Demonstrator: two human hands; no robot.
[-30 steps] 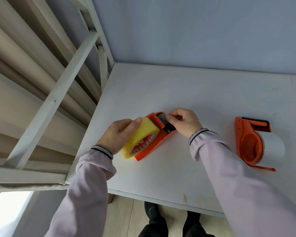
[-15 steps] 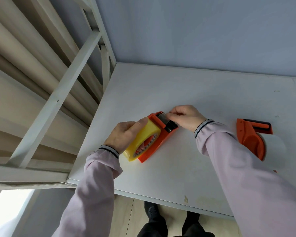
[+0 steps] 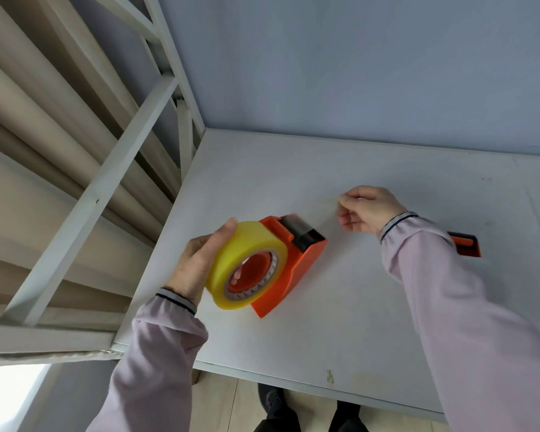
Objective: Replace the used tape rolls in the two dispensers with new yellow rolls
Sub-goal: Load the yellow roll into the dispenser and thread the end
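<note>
Since half a second ago the right hand (image 3: 367, 210) has come off the dispenser's front end and pulled away up and to the right, and the left hand (image 3: 197, 263) has tipped the whole thing so the roll's open side faces the camera.

So right now the left hand is wrapped around the chunky yellow roll of tape (image 3: 247, 265), thumb over the top, fingers behind, one fingertip poking through the core. That roll sits on the hub of the orange plastic tape dispenser (image 3: 293, 266), whose black roller and toothed cutter stick out on the far side from the grip. Its base rests on the white tabletop (image 3: 356, 322).

The right hand is pinched shut, thumb against fingertips, well apart from the cutter. It might be drawing out the clear tape end, but I honestly can't make out any tape between it and the cutter, so take that with salt.

What could go wrong, as I judge it:
- if there is tape in that pinch, pulling off-angle could let it fold onto itself or stick to the tabletop
- the grip is on the roll, not the body, so a tug could pop the roll off the hub
- fingers near those teeth = easy nick

The second orange dispenser (image 3: 465, 246) is mostly hidden behind the right sleeve, not yet dealt with by the look of it.
</note>
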